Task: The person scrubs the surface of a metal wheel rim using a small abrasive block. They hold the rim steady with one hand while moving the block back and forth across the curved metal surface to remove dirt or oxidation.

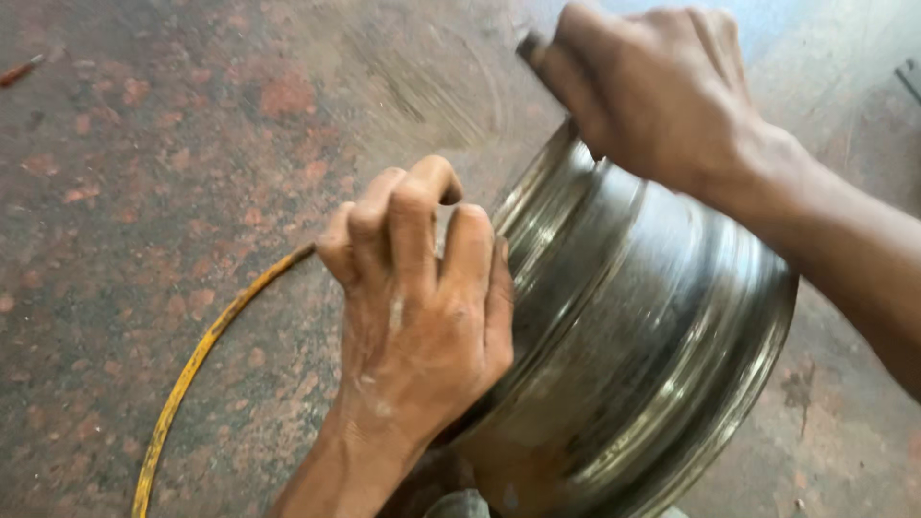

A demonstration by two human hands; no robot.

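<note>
Head cam, looking down. Shiny metal wheel rim (643,326) lying on its side on a mottled reddish stone floor (144,192), barrel facing the cam, one flange edge toward upper left, other toward lower right. Rim sits centre-right of frame, lower edge cut off by frame bottom. Left hand (422,307) is at the near-left flange, fingers curled tight, knuckles up, palm pressed against the rim's edge; a thin yellow hose or cable (201,355) comes out from under the fingers and curves down-left across the floor to the frame's bottom edge. Looks like left hand is clamped on that yellow line where it meets the rim, but exact contact pt is hidden by the fingers. Right hand (662,86) is above the rim's top edge, fist closed around a dark slim tool (531,46); only a short end pokes out past the thumb side, tool type can't tell, blurred. Tool's lower part seems to touch the flange near the top but hand covers it. Right forearm runs off to the right edge. Faint circular scuff marks (432,77) on floor behind the rim. Small reddish object (21,69) far upper left, too small to ID.
</note>
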